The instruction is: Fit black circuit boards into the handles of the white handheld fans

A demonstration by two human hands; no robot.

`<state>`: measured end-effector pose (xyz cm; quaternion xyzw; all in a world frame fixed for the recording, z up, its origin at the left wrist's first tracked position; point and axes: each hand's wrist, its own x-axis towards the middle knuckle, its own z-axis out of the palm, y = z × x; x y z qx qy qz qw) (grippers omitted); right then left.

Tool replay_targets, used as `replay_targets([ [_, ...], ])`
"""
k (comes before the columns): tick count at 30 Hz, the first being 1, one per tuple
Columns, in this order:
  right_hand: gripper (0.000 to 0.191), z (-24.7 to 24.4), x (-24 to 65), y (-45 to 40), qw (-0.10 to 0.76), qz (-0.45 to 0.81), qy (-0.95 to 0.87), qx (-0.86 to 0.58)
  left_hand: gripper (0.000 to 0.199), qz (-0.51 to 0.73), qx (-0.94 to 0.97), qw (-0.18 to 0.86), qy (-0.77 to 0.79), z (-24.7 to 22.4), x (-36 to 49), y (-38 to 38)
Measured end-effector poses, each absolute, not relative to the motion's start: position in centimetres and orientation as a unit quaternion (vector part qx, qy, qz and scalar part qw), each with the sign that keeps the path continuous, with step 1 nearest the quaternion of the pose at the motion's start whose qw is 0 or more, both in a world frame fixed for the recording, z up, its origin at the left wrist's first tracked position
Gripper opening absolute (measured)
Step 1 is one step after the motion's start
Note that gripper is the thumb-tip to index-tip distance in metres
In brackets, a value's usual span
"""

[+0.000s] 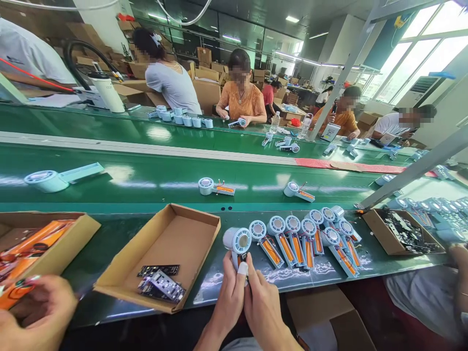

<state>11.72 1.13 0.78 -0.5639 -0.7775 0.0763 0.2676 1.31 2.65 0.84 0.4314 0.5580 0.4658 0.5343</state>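
Note:
A light-blue handheld fan [237, 241] with a round, slotted head is held upright at the table's front edge. My left hand [229, 287] is closed around its handle from the left. My right hand [262, 298] grips the same handle from the right, its fingers close to the left ones. A white cover sits on one thumb, pressed near a small dark part below the fan head. My fingers hide most of the handle. Just to the right lie several similar fans [292, 224], their open handles showing orange cells and wires.
A cardboard tray [197, 217] with circuit boards stands left; another box [69, 243] holds orange battery packs beside a co-worker's hand [47, 312]. A box of dark boards [402, 234] sits right. Fans lie on the green conveyor [168, 168]; co-workers sit opposite.

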Motion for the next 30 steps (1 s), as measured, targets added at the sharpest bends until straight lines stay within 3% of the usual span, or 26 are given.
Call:
replay_targets([
  [6, 0.077, 1.5, 11.9, 1.1, 0.180, 0.037, -0.817, -0.546, 0.055, 0.468, 0.410, 0.527, 0.579, 1.0, 1.1, 3.0],
  [12, 0.082, 1.7, 12.0, 1.3, 0.155, 0.023, -0.839, -0.521, 0.049, 0.470, 0.402, 0.539, 0.571, 1.2, 1.2, 3.0],
  [21, 0.078, 1.7, 11.8, 1.7, 0.062, 0.020, -0.849, -0.525, 0.048, 0.478, 0.390, 0.545, 0.567, 0.7, 0.6, 3.7],
  [26, 0.081, 0.8, 11.5, 2.6, 0.150, 0.034, -0.844, -0.513, 0.046, 0.443, 0.423, 0.533, 0.584, 1.5, 0.7, 4.3],
  [30, 0.078, -0.5, 11.7, 3.7, 0.225, 0.048, -0.837, -0.496, 0.033, 0.412, 0.475, 0.485, 0.608, 3.1, -1.4, 4.3],
])
